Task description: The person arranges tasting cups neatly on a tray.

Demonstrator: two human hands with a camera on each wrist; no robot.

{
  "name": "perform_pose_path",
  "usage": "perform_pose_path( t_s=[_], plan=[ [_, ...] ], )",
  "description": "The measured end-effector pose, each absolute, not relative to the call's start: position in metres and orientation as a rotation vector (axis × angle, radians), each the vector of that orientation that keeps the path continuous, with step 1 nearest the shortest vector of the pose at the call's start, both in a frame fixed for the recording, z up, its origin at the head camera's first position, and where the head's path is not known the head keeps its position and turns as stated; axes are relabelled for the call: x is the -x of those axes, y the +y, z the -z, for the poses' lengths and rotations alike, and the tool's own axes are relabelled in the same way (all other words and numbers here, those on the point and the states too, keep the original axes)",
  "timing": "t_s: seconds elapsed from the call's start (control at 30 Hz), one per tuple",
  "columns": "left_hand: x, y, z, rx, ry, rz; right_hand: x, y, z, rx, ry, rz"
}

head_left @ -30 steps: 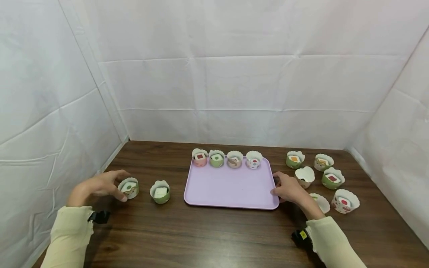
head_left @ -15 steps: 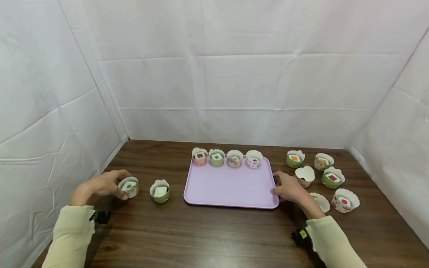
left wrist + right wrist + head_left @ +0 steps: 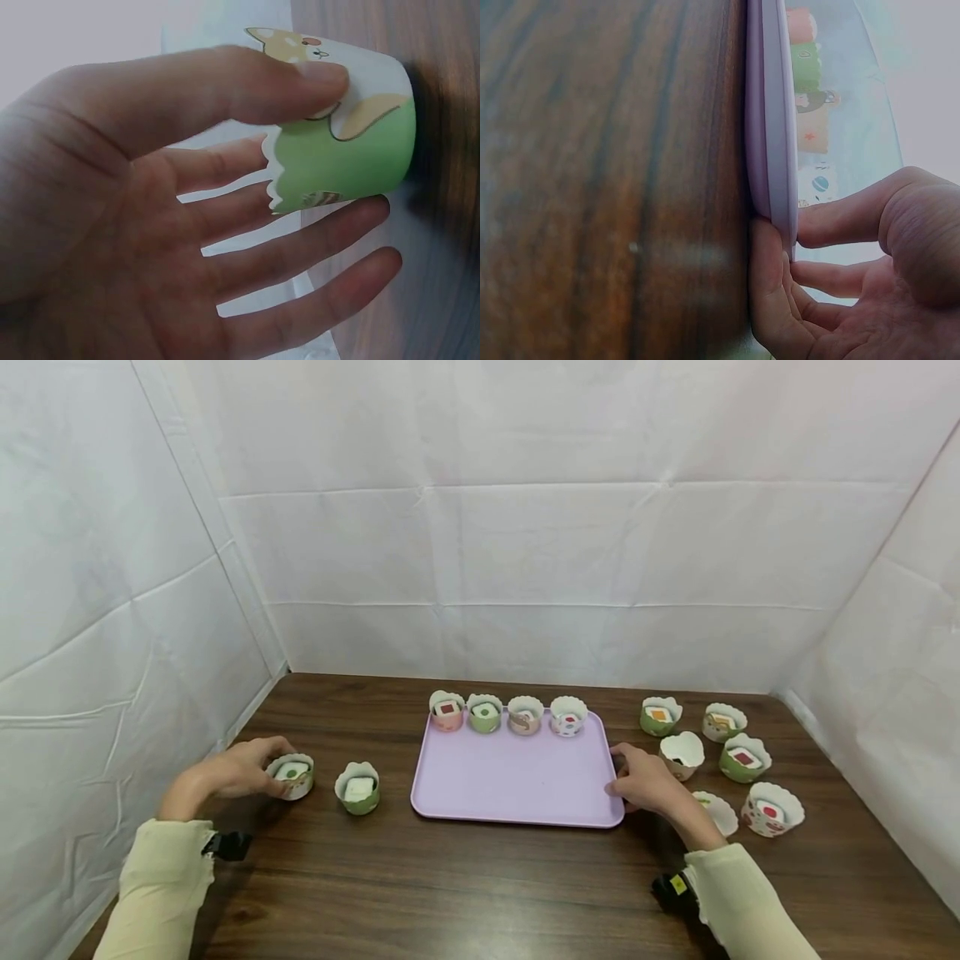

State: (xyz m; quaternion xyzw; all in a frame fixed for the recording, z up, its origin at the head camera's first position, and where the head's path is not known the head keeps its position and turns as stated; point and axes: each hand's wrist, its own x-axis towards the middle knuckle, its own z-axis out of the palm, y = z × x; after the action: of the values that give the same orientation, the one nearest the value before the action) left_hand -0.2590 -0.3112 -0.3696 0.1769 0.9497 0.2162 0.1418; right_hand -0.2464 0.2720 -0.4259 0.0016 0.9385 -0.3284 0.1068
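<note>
At the table's left, my left hand [image 3: 243, 767] grips a green-and-white paper cupcake cup [image 3: 298, 780], with a white piece with a green dot inside. In the left wrist view the thumb presses the near side of this cup [image 3: 360, 127] and fingers lie behind it. Whether its base touches the table, I cannot tell. Just right of it stands a green cupcake cup [image 3: 362, 802] holding a white piece. My right hand [image 3: 647, 779] pinches the right edge of the lilac tray [image 3: 513, 781], thumb on top and fingers under the rim [image 3: 781, 150].
Along the tray's back edge stand several filled cupcake cups, from a pink one [image 3: 447, 720] to a white dotted one [image 3: 567, 722]. More cups crowd the right side around my right hand, including a green one [image 3: 742, 765] and a red-patterned one [image 3: 759, 820]. White cloth walls [image 3: 540, 547] enclose the table.
My left thumb has closed in on the cupcake cup, which has shifted slightly right and away from me. The right hand and the tray have stayed in place.
</note>
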Motion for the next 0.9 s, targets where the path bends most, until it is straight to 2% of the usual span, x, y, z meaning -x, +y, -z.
perform_pose_path(
  t_s=[0.23, 0.47, 0.9],
  plan=[
    [0.257, -0.306, 0.367, -0.496, 2.809, -0.623, 0.247, 0.271, 0.425, -0.014, 2.760, 0.957],
    [0.258, -0.298, 0.369, -0.433, 2.831, -0.808, 0.247, 0.271, 0.425, -0.019, 2.756, 0.946],
    [0.265, -0.271, 0.378, -0.473, 2.995, -1.023, 0.247, 0.271, 0.427, -0.021, 2.757, 0.941]
  ],
)
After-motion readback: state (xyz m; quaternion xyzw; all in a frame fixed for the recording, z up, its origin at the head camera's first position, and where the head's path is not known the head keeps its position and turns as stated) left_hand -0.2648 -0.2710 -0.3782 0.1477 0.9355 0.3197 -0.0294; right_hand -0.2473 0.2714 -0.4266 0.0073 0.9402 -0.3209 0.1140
